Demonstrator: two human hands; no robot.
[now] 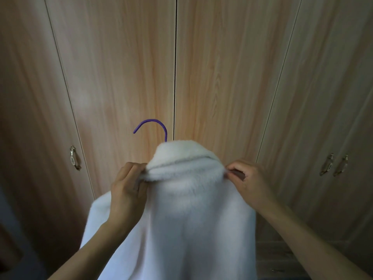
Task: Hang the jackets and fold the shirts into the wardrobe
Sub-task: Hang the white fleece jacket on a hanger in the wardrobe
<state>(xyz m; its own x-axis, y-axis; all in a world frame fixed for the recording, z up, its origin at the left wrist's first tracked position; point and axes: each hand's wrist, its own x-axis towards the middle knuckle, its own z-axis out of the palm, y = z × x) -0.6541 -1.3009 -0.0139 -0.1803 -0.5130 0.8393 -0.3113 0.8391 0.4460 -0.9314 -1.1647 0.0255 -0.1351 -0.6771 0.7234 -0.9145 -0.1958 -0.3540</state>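
Your left hand grips the collar's left end of the white fleece jacket, fingers curled into the pile; your right hand pinches the collar's right end. The jacket hangs between them on a purple hanger (only its hook shows), held before the closed wardrobe doors, their metal handles at either side.

Bedroom: closed wooden wardrobe doors
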